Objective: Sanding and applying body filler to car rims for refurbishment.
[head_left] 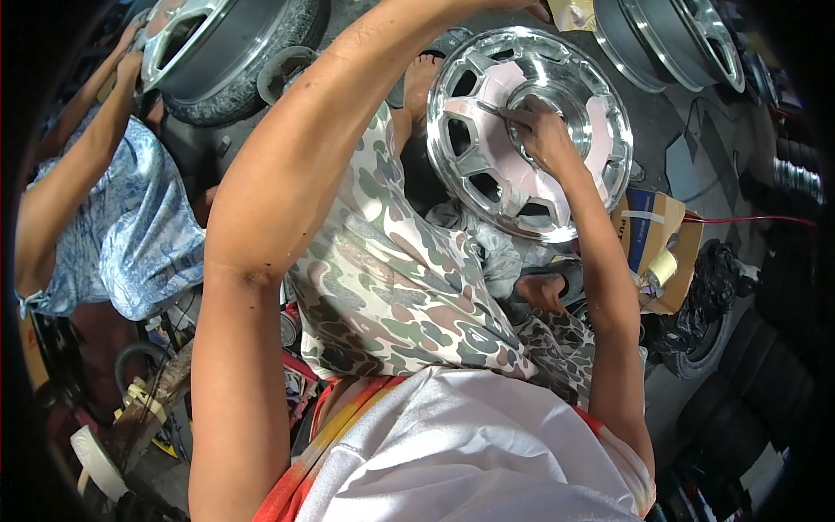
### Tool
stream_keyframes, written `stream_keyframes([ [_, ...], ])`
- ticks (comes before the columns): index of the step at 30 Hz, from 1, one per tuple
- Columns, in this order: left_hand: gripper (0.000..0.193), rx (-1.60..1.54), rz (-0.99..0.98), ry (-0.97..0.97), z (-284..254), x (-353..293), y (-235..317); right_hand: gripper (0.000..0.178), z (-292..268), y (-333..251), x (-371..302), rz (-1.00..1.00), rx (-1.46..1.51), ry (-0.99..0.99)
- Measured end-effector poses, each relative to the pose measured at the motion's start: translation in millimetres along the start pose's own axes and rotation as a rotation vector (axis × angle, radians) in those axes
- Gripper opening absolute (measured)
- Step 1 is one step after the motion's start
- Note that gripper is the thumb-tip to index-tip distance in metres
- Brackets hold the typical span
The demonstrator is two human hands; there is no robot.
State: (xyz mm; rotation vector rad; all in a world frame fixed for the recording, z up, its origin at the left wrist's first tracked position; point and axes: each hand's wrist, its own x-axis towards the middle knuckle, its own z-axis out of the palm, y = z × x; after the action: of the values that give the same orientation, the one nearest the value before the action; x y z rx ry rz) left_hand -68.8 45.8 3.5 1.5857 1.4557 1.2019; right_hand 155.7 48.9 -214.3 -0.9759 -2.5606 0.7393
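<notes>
A chromed wheel rim [442, 87] with several window openings stands tilted in front of me, between my feet. Pale pink film or paint [492, 130] covers part of its face around the hub, with a separate pink patch at the right. My right hand [544, 137] is over the hub, fingers closed and pointing left at the pink area; a thin dark tip shows at the fingertips, too small to name. My left arm stretches up across the view. Only a bit of my left hand [532, 7] shows at the top edge, beside a yellowish sheet [572, 15]; its fingers are mostly cut off.
More rims [639, 43] stand at the top right. An open cardboard box [678, 252] holding a tape roll [662, 267] is right of the wheel, near a red cord [757, 217]. At left, another person in blue patterned clothes [148, 217] works by a tyred wheel [248, 87].
</notes>
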Motion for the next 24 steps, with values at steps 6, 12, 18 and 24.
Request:
stream_keyframes([
  [6,0.02,-0.042,-0.034,-0.005,1,-3,6,0.032,-8,5,10,0.084,0.042,0.054],
  [12,0.021,-0.028,-0.03,-0.021,1,0,4,0.028,3,15,15,-0.036,0.002,0.043],
  [18,0.022,-0.028,-0.079,-0.027,1,-2,5,0.029,-2,8,1,-0.042,0.11,-0.05],
  [24,0.023,-0.014,-0.061,-0.031,4,-1,8,0.026,-11,21,10,0.116,0.178,0.157],
])
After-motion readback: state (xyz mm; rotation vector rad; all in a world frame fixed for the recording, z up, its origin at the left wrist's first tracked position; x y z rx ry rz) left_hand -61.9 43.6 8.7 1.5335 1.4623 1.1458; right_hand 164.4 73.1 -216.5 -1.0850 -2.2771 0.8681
